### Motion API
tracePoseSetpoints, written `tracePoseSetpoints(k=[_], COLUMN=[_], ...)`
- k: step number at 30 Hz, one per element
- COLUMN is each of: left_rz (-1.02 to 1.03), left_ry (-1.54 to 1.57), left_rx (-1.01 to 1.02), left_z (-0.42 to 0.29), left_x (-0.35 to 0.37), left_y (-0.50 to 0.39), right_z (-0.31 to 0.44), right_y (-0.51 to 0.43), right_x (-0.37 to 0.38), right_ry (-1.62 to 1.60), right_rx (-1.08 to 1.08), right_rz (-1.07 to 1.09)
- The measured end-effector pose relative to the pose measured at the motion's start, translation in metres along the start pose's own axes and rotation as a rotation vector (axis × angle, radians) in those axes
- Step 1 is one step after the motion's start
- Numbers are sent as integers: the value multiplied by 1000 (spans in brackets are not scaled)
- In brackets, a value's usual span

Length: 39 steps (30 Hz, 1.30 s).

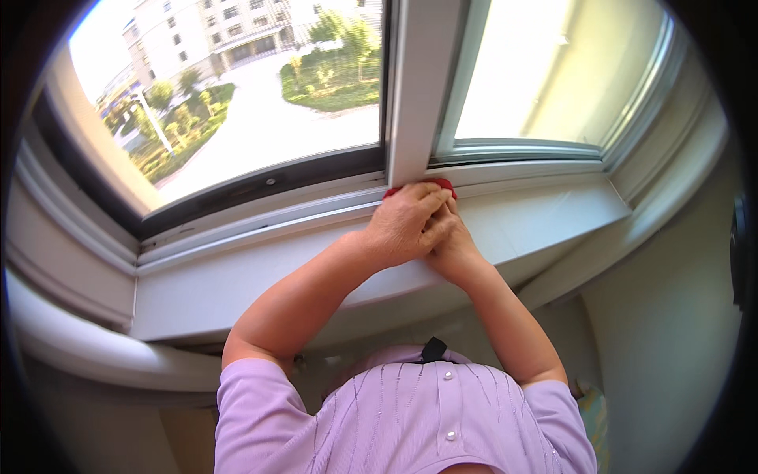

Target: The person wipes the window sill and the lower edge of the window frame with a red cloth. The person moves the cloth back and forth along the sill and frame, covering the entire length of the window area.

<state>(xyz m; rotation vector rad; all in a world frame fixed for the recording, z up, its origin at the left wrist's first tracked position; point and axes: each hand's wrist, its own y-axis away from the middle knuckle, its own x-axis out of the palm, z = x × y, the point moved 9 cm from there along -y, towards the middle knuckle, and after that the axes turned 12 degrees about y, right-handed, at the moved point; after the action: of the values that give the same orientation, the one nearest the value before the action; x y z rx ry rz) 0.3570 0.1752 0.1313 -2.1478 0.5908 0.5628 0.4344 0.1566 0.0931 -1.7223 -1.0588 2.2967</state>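
A red cloth (444, 182) is bunched at the foot of the white upright window post (417, 106), where the post meets the lower frame. My left hand (402, 225) presses on the cloth, its fingers lying partly over my right hand. From the other side, my right hand (455, 244) also bears on the cloth with its fingers bent. Most of the cloth is hidden under both hands. Beneath my wrists runs the white windowsill (533, 213). Along the left, the lower window track (266, 228) shows grooves and some dark marks.
A dark-framed window section (207, 201) stands left of the post, with trees and a building outside. On the right is a glass pane (533, 77) in a pale frame. White rounded trim (118, 355) curves below the sill's left end. A dark object (738, 255) sits at the far right.
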Motion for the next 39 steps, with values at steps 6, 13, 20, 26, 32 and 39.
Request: tracePoseSetpoints(k=[6, 13, 20, 26, 32, 39], left_rz=[108, 256, -59, -519, -616, -472], left_ry=[-190, -568, -692, -1039, -1416, -1180], left_rx=[-48, -92, -287, -715, -904, -847], left_z=[21, 25, 22, 19, 24, 36], left_x=[26, 35, -106, -272, -347, -275], left_y=[14, 24, 137, 317, 409, 347], right_z=[-11, -43, -40, -37, -37, -38], right_y=[46, 60, 59, 59, 59, 60], right_x=[-41, -29, -33, -28, -23, -22], right_ry=[-55, 44, 6, 36, 78, 92], right_rx=[-83, 102, 93, 104, 136, 154], right_rz=[-164, -195, -202, -198, -162, -169])
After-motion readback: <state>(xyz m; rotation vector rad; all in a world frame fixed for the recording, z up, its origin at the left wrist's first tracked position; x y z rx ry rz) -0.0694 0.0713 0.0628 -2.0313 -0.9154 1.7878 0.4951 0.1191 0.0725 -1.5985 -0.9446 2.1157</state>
